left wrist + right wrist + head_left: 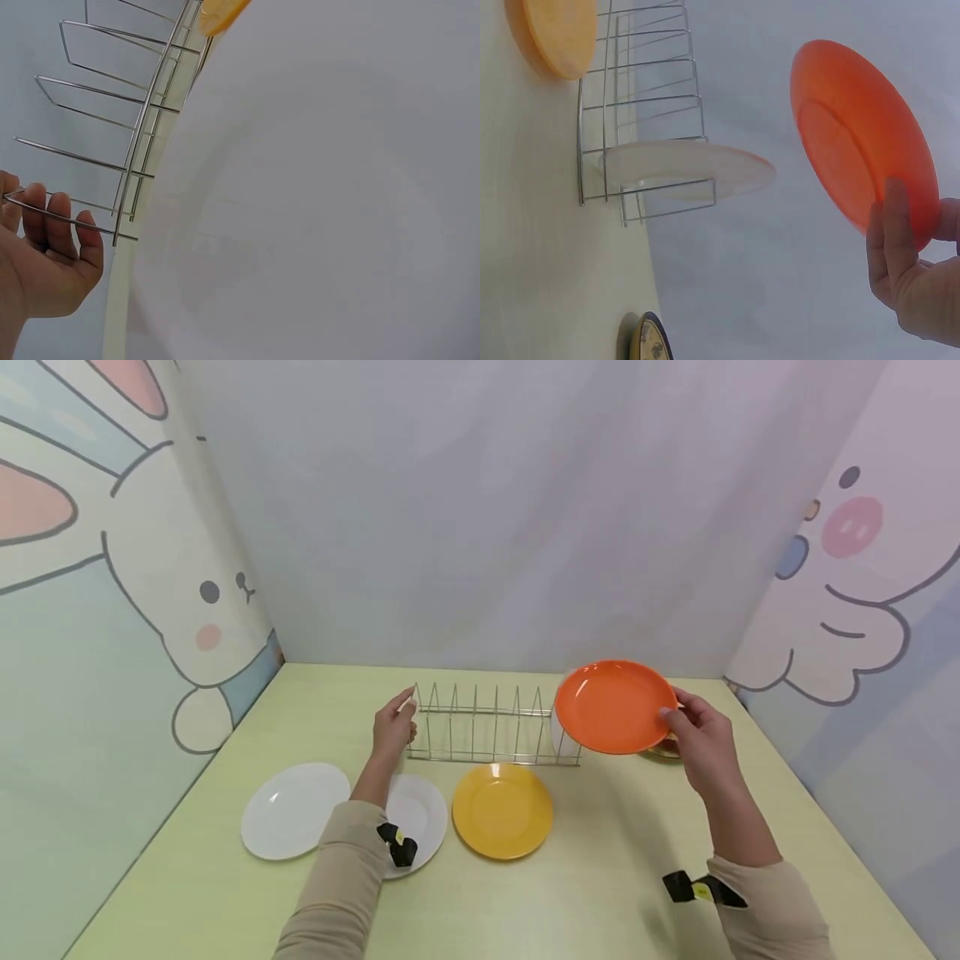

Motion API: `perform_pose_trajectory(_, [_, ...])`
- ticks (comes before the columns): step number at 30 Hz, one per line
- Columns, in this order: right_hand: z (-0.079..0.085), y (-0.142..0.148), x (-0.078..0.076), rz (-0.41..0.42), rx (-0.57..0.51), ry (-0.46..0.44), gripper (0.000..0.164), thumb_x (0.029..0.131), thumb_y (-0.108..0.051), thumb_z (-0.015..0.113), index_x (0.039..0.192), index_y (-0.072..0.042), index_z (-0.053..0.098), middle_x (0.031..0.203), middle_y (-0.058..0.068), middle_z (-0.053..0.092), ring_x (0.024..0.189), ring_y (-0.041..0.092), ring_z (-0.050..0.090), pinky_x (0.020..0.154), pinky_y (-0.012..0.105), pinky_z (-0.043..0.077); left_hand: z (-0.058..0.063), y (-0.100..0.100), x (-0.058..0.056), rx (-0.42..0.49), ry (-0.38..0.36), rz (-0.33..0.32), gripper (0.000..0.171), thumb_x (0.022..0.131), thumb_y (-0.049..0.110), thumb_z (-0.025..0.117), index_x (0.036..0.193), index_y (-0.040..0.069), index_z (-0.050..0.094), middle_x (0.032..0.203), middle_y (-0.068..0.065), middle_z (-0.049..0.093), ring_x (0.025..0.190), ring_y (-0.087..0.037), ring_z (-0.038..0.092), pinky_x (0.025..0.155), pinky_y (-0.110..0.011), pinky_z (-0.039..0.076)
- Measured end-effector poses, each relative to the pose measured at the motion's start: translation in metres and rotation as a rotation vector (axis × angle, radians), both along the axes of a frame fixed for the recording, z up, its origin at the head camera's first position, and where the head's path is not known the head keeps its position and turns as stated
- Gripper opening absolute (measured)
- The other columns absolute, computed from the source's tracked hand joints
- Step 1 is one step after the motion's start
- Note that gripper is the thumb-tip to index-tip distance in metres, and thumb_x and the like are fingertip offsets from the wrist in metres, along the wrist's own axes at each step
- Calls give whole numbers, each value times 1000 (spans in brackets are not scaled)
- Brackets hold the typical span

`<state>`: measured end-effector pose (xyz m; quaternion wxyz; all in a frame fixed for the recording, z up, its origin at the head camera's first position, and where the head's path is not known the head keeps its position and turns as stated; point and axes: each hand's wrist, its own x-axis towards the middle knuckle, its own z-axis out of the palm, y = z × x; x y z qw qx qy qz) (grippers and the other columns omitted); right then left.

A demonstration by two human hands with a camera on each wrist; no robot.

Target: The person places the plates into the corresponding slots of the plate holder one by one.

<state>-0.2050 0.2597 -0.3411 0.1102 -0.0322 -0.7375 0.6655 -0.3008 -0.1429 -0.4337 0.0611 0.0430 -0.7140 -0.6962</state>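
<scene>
My left hand (392, 727) grips the end wire of a metal dish rack (487, 711) at its left side; the left wrist view shows the fingers curled at that wire. An orange plate (615, 706) is raised in front of the rack's right end, tilted. Its right rim is pinched between thumb and fingers of my right hand (705, 747). Behind it, a white plate (682, 165) stands on edge in the rack's right end slot, partly hidden in the head view.
A yellow plate (502, 812) lies in front of the rack. Two white plates, one at far left (294, 810) and another under my left forearm (417, 818), lie on the table. A patterned dish (652, 341) sits right of the rack, mostly hidden behind the orange plate in the head view.
</scene>
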Motion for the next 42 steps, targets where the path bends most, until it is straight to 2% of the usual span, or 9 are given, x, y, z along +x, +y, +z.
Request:
perform_pose_trajectory(3, [6, 0, -11, -13, 53, -6, 51, 96, -14, 50, 141, 3, 34, 107, 13, 47, 78, 11, 61, 66, 28, 53, -3, 2, -2, -10, -2, 12, 37, 98, 21, 49, 135, 15, 51, 65, -18, 53, 52, -13, 48, 52, -26, 43])
perform_pose_trajectory(6, [8, -2, -20, -20, 120, -15, 50, 97, -17, 48, 141, 2, 34, 108, 15, 47, 78, 11, 61, 68, 31, 53, -18, 1, -12, -4, 0, 27, 36, 97, 26, 51, 133, 20, 54, 65, -16, 53, 52, -12, 48, 50, -23, 42])
perform_pose_trajectory(9, [10, -5, -29, -21, 186, -15, 49, 98, -20, 45, 142, 0, 35, 111, 17, 47, 78, 13, 61, 71, 35, 52, -20, 1, -11, -1, -2, 25, 36, 97, 25, 51, 132, 21, 54, 64, -15, 53, 51, -12, 47, 49, -23, 41])
perform_pose_trajectory(14, [12, -12, -45, 6, 235, -14, 48, 98, -19, 45, 142, -1, 35, 113, 22, 48, 79, 16, 63, 69, 36, 53, -21, 2, -9, -11, -2, 29, 37, 96, 24, 51, 133, 20, 54, 59, -8, 51, 49, -12, 47, 48, -22, 40])
perform_pose_trajectory(20, [18, -25, -62, 48, 299, -42, 47, 98, -18, 46, 141, -1, 36, 110, 23, 48, 83, 28, 62, 67, 39, 53, -24, 2, -10, -9, -3, 29, 38, 96, 26, 50, 134, 21, 53, 62, -9, 51, 51, -11, 47, 50, -22, 41])
perform_pose_trajectory(26, [25, -34, -68, 68, 434, -53, 47, 98, -16, 44, 140, 1, 36, 107, 24, 50, 86, 34, 61, 61, 35, 54, -23, 5, -8, -25, 8, 23, 39, 98, 25, 49, 135, 18, 51, 61, -7, 51, 53, -13, 48, 53, -25, 43])
perform_pose_trajectory(31, [25, -38, -71, 69, 506, -42, 46, 98, -13, 43, 139, 3, 36, 104, 25, 52, 84, 36, 62, 60, 33, 54, -22, 6, -9, -20, 13, 21, 38, 98, 25, 49, 135, 18, 51, 61, -6, 50, 52, -10, 47, 52, -24, 43])
perform_pose_trajectory(38, [14, -54, -80, 103, 595, 2, 44, 97, -11, 44, 137, 7, 37, 100, 28, 56, 78, 35, 63, 56, 32, 54, -22, 4, -9, -36, 18, 19, 38, 98, 25, 49, 135, 19, 52, 65, -15, 53, 53, -13, 48, 53, -27, 44])
perform_pose_trajectory(42, [3, -69, -81, 108, 677, 46, 42, 97, -11, 46, 134, 7, 40, 94, 25, 58, 66, 28, 62, 53, 31, 53, -22, 3, -9, -33, 12, 29, 37, 97, 25, 50, 134, 19, 53, 60, -9, 51, 54, -17, 49, 53, -27, 43])
